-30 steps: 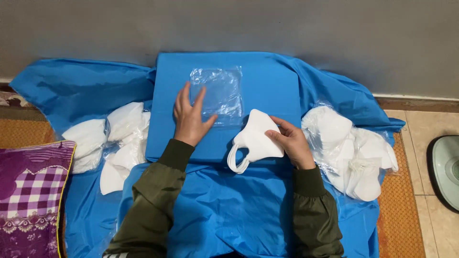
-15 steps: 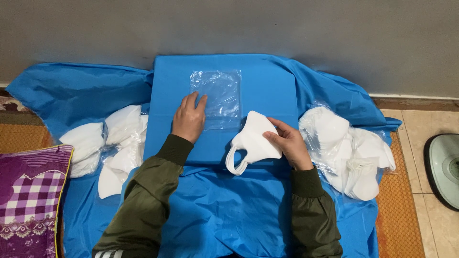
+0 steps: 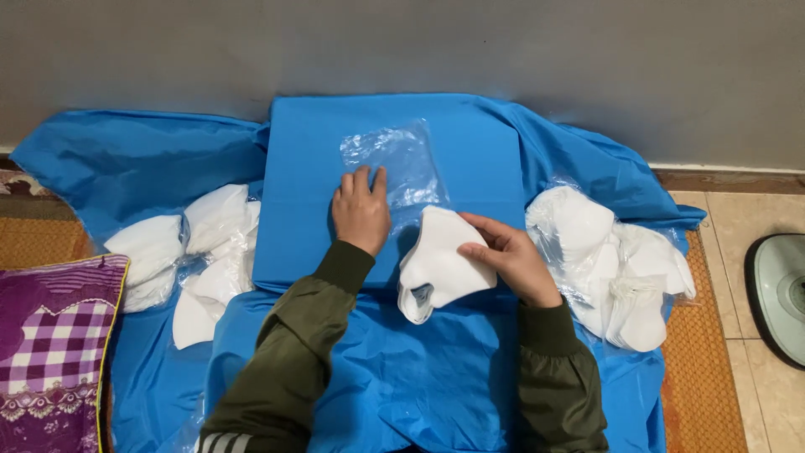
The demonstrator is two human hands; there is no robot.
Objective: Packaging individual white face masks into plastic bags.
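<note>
My left hand [image 3: 361,211] lies flat on the near left corner of a clear plastic bag [image 3: 396,161], fingers together and pressing it down. The bag rests on a raised blue covered board [image 3: 310,168]. My right hand [image 3: 506,256] grips a folded white face mask [image 3: 440,264] by its right edge, just below the bag's open end. The mask's ear loops hang at its lower left. Both sleeves are dark olive green.
A pile of white masks [image 3: 616,260] on plastic lies to the right, another pile of masks [image 3: 193,252] to the left, all on a blue sheet [image 3: 126,159]. A purple checked cushion [image 3: 50,352] sits at lower left, a round grey-green object [image 3: 780,285] at far right on tiles.
My left hand has slid from beside the bag onto its near left corner. The mask in my right hand has been folded flatter and shifted slightly toward the bag.
</note>
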